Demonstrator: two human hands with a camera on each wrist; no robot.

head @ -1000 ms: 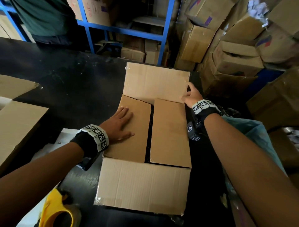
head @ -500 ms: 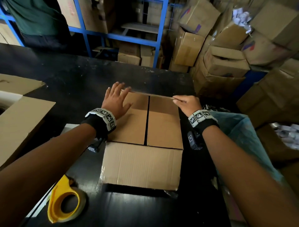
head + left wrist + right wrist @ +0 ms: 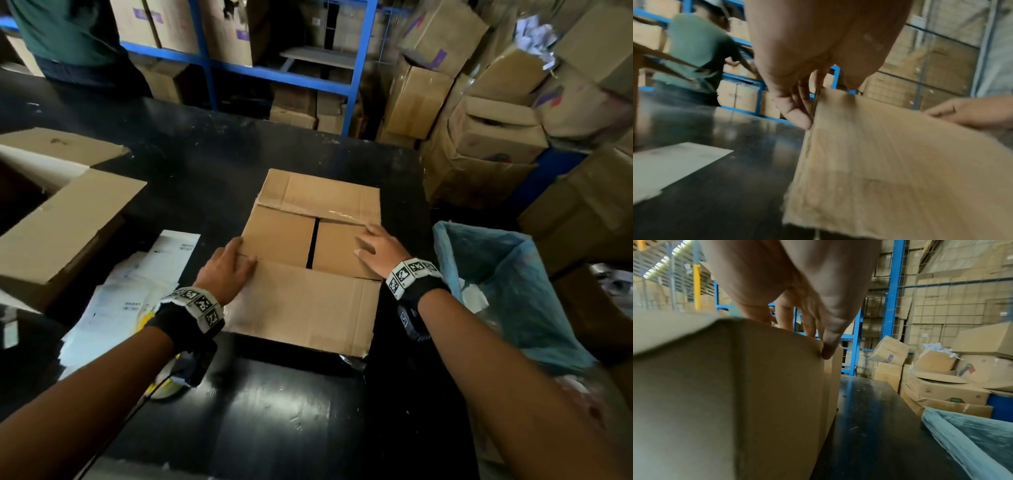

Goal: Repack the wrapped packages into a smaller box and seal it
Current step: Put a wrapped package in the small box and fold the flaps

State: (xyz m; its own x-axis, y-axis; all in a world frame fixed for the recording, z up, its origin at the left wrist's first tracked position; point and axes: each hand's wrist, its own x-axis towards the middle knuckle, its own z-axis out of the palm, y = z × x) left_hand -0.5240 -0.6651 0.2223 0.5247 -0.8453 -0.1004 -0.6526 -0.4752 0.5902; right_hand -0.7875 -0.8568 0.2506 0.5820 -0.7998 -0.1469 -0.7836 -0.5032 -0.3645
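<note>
The small cardboard box (image 3: 281, 236) stands mid-table. Its far flap (image 3: 325, 195) lies folded over the two inner flaps, and its near flap (image 3: 308, 308) sticks out flat toward me. My left hand (image 3: 239, 257) grips the left end of the near flap at its fold; in the left wrist view the fingers (image 3: 797, 113) run down the flap's (image 3: 900, 162) edge with the thumb on top. My right hand (image 3: 371, 245) lies flat on the right inner flap, with the fingers (image 3: 828, 344) reaching the box's (image 3: 735, 386) right edge. The wrapped packages are hidden inside.
A yellow tape dispenser (image 3: 166, 385) lies half hidden under my left forearm. White papers (image 3: 137, 291) and a large open box (image 3: 61, 233) sit to the left. A blue-lined bin (image 3: 507, 291) stands at the right. Another person (image 3: 65, 31) stands beyond the table by blue shelving (image 3: 356, 61).
The far flap went from upright to folded down. Both hands then came back toward me: the left to the near flap's left end, the right onto the right inner flap.
</note>
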